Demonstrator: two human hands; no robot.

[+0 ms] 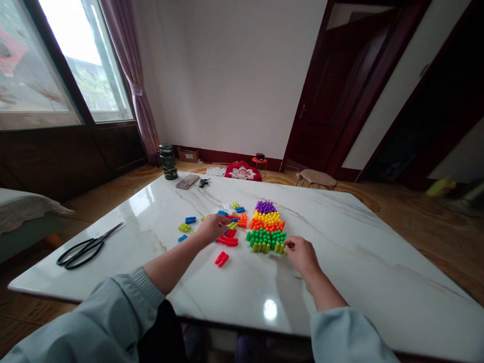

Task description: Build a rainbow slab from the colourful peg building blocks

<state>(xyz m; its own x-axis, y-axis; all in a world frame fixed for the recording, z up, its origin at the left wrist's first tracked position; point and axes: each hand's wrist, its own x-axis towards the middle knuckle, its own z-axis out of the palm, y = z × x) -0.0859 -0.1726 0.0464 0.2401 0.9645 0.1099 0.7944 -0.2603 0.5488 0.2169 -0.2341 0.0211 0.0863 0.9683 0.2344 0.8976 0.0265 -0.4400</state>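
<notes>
My left hand (213,229) reaches over the loose plastic peg pieces, its fingers drawn together at a lime-green peg piece (233,225). Red peg pieces (227,241) lie just beneath that hand, and an orange one (243,220) is beyond it. To the right, bullet-shaped pegs stand in coloured rows: purple (265,206), yellow (266,217), orange (267,225) and green (266,237). Along the near edge runs a lime-green row (261,248). My right hand (303,256) pinches a lime-green peg piece (281,248) at this row's right end; its fingertips partly hide it.
Black-handled scissors (89,246) lie on the left of the white marble-patterned table (361,270). A camouflage flask (168,162), a phone (187,181) and keys (204,183) are at the far left edge. Blue pieces (190,220) lie left of my left hand. A round stool (316,178) stands beyond the table.
</notes>
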